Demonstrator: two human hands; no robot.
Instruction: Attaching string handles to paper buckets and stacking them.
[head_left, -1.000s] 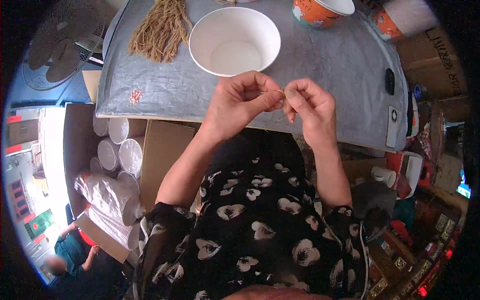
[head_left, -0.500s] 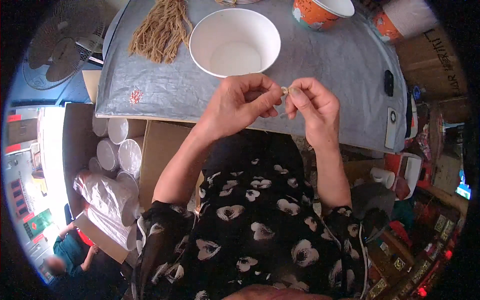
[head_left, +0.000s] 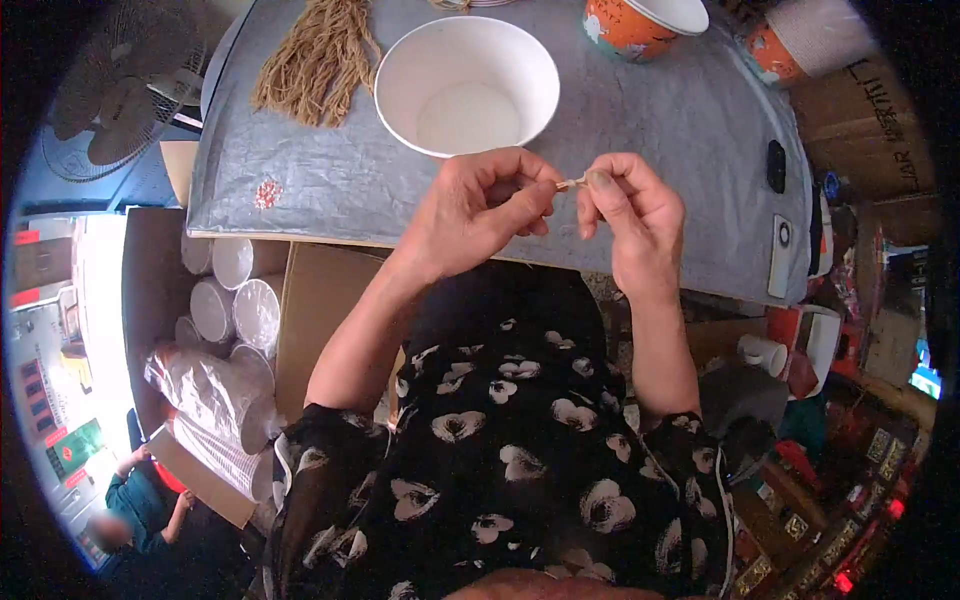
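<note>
Tan cord (head_left: 571, 184) pinched by left hand (head_left: 478, 212) and right hand (head_left: 640, 217), short span showing between; gentle, even tension likely best.

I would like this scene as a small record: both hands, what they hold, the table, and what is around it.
left hand: pinching a thin tan cord
right hand: pinching the same cord, a short stretch visible between
table: grey covering
beyond hands: white bowl, upright
table left: bundle of tan strands; small red-and-white bits
table far right: orange patterned tub
lower left: cardboard box; another person
</note>
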